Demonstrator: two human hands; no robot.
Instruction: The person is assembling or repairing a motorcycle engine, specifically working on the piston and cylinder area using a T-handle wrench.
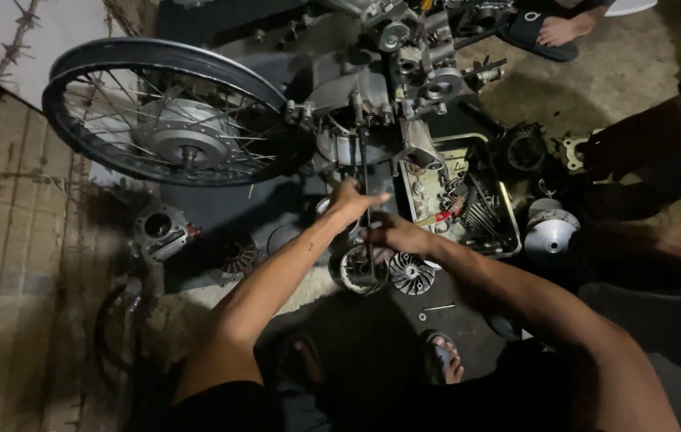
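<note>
Both hands pinch a thin rod (366, 192): left hand (350, 200) far, right hand (392, 234) near, crowded between wheel (166, 112) left and parts tray (508, 216) right.

From my remote feed over a dim workshop floor, I find no packages, labels, signs or screens. Nothing of that kind shows anywhere in view.
</note>
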